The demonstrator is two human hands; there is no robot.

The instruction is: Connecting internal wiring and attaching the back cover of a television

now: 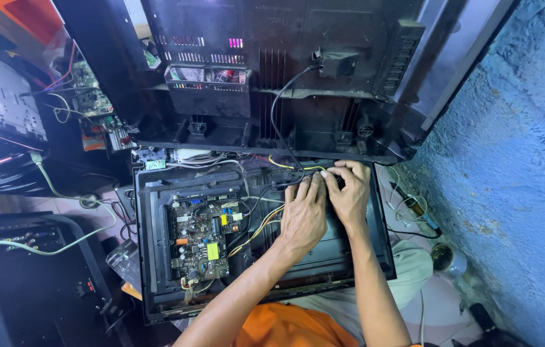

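both our left hand & right hand, frame centre, pinch shut on thin, floppy wires; we'd grip insulation, not ends.

Open flat casing at frame centre, circuit board in its left half. Both hands side by side on wire bundle at casing's upper right: left hand, right hand touching it. Large back cover behind casing, top centre. Second circuit board upper left. Soldering iron right of casing, tin can below it.
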